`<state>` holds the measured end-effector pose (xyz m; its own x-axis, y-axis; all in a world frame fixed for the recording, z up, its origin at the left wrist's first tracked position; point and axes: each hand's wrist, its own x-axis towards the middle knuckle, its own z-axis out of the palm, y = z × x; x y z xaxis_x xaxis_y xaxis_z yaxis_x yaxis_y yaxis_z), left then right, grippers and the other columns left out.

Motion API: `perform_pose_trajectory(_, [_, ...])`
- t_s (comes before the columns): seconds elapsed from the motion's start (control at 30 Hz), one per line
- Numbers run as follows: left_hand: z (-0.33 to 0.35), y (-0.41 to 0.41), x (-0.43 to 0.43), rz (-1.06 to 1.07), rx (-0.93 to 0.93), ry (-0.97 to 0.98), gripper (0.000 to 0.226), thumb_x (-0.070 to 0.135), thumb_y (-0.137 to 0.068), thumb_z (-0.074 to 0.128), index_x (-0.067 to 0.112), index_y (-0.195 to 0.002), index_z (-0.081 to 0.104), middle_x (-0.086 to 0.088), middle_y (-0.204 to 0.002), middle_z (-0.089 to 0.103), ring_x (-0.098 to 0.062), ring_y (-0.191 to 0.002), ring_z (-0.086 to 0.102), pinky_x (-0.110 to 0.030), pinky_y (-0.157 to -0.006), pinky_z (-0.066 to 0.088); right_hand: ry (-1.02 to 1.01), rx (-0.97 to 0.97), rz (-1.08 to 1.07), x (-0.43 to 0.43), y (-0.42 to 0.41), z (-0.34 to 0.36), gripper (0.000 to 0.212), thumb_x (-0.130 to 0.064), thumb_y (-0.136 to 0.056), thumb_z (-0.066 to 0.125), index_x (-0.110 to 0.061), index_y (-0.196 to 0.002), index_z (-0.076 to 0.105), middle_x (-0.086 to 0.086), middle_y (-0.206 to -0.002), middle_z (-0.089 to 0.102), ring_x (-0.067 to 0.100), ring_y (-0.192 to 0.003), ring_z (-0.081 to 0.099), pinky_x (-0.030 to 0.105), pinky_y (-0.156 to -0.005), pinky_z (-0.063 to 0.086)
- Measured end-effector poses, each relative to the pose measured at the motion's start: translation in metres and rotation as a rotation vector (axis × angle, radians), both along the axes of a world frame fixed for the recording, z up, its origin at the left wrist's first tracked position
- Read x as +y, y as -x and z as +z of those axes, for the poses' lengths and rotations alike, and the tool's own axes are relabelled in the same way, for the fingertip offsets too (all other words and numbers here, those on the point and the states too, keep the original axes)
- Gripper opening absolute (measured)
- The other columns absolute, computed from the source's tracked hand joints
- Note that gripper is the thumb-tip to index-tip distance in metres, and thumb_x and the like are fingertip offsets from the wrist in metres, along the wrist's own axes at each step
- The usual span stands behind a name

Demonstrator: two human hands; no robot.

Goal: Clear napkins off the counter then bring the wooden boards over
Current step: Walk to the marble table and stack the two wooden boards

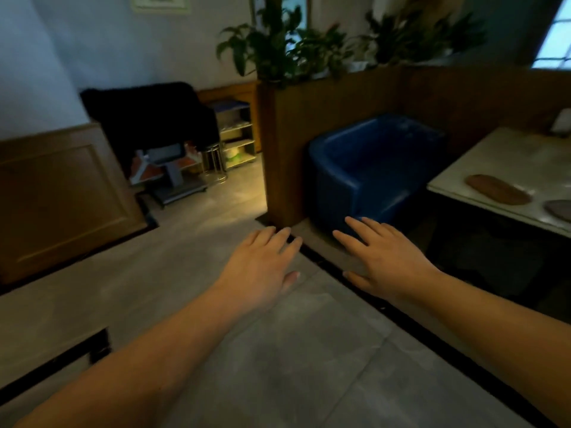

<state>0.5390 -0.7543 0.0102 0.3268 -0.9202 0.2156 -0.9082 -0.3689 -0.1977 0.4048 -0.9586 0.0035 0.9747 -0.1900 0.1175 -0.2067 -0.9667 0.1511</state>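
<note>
Both my hands stretch out in front of me over a grey tiled floor, palms down and holding nothing. My left hand (262,264) has its fingers loosely spread. My right hand (383,257) is spread too, hovering in front of a blue armchair. At the right, a pale table (506,156) carries an oval wooden board (498,189) near its front edge. A second, greyer oval board (560,210) lies beside it, cut off by the frame edge. I see no napkins.
The blue armchair (370,168) stands against a wooden partition (290,149) topped with potted plants (278,47). A wooden counter panel (61,196) is at the left. Behind it are a black-draped chair (148,118) and a metal shelf rack (236,134).
</note>
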Motion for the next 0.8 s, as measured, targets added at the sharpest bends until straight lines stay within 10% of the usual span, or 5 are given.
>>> perform_pose_trajectory(0.8, [-0.006, -0.062, -0.479, -0.552, 0.05, 0.046, 0.063, 0.051, -0.094, 0.041, 0.019, -0.147, 0.029, -0.009, -0.153, 0.034, -0.029, -0.138, 0.031, -0.046, -0.114, 0.027, -0.034, -0.015, -0.684, -0.354, 0.038, -0.005, 0.078, -0.063, -0.088, 0.042, -0.028, -0.152, 0.015, 0.01, -0.161, 0.018, 0.03, -0.146, 0.018, 0.045, -0.115, 0.023])
